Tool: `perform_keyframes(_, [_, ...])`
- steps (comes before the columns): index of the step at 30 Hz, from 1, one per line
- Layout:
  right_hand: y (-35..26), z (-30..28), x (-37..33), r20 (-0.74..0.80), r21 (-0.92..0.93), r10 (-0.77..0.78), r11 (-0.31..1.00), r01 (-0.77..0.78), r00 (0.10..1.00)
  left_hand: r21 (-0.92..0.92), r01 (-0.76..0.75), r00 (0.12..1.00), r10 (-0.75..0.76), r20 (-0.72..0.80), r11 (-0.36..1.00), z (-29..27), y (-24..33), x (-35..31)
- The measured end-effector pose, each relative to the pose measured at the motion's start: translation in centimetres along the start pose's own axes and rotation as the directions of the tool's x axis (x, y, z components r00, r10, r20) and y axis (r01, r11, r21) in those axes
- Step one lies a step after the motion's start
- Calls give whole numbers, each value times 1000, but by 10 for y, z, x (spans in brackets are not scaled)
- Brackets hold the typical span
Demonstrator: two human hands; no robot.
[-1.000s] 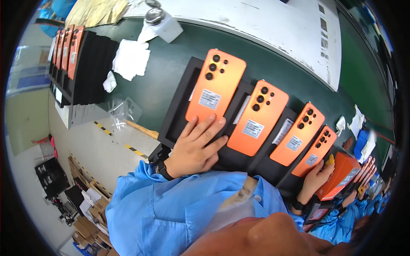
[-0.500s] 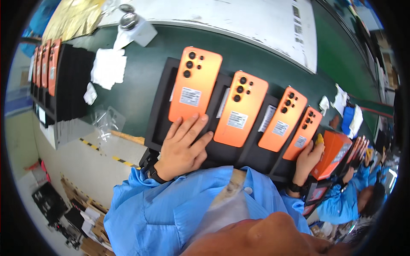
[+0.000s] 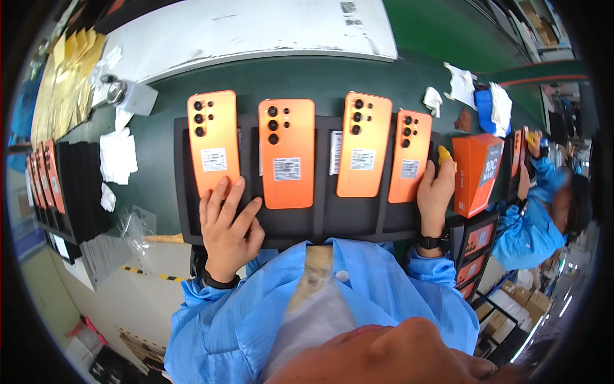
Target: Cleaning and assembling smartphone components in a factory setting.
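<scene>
Several orange phones stand in a row in a black compartment tray [image 3: 281, 229], backs up, each with a white label and camera lenses. Against the lower end of the leftmost phone [image 3: 213, 147] rest the fingertips of my left hand [image 3: 227, 224], its fingers spread. My right hand [image 3: 437, 198] is beside the lower right edge of the rightmost phone [image 3: 409, 153], thumb near that edge and fingers stretched forward. A yellow covering [image 3: 444, 157] shows at one of its fingertips. Between them lie a second phone [image 3: 286, 150] and a third phone [image 3: 364, 147].
An orange box [image 3: 476, 176] stands right of the tray. Stacked black trays [image 3: 80, 192] with orange phones are at the left. White cloths [image 3: 118, 157], a dispenser bottle [image 3: 134, 97] and a blue object [image 3: 484, 110] lie behind. A co-worker [image 3: 527, 230] sits at the far right.
The view has turned, so the tray and phones now appear more level and further left. Both hands remain by the same end phones.
</scene>
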State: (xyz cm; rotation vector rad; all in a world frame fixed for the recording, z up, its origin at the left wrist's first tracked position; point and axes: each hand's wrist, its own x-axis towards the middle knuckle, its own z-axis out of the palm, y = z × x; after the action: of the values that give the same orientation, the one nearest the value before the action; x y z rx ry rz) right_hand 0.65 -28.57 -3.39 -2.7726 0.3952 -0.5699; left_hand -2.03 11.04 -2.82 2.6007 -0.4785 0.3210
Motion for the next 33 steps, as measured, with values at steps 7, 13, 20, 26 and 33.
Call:
perform_keyframes(7, [0, 1, 0, 0, 57, 5, 998, -5, 1000, -26, 13, 999, -14, -35, 1000, 0, -4, -4])
perform_keyframes(13, [3, -2, -1, -36, 94, 10, 996, -7, 999, -227, 245, 939, -289, -185, 943, -10, -10, 3])
perform_keyframes(20, [2, -21, -21, 103, 43, 120, 991, -125, 987, 153, 374, 885, -302, -355, 915, -24, -42, 16])
perform_keyframes(26, [15, -16, -25, 102, 73, 60, 995, -67, 993, -347, 677, 706, -705, 60, 649, -26, -96, 30])
perform_keyframes(33, [16, -28, -33, -38, 225, -38, 973, 46, 999, -617, 554, 787, -593, 170, 559, -31, -105, 8])
